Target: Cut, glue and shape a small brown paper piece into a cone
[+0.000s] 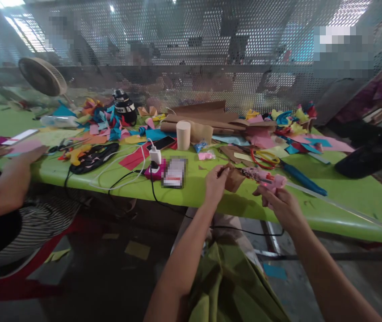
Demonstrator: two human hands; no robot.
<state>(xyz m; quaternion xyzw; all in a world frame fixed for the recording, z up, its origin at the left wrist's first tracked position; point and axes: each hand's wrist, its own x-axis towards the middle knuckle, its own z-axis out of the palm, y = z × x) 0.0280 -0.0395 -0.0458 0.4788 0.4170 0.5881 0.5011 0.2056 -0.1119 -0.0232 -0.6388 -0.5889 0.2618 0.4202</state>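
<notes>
A small brown paper piece is pinched between the fingers of my left hand, just over the table's front edge. My right hand is wrapped round a pink glue gun, whose nozzle points left and touches or nearly touches the top of the paper. A long clear glue stick runs out from the back of the gun toward the right. Behind the hands, brown paper strips lie on the green table.
Blue-handled scissors lie right of the gun. A pink power strip, cables and a phone sit left of my hands. Behind stand a beige cylinder and coloured paper scraps. Another person's arm rests at far left.
</notes>
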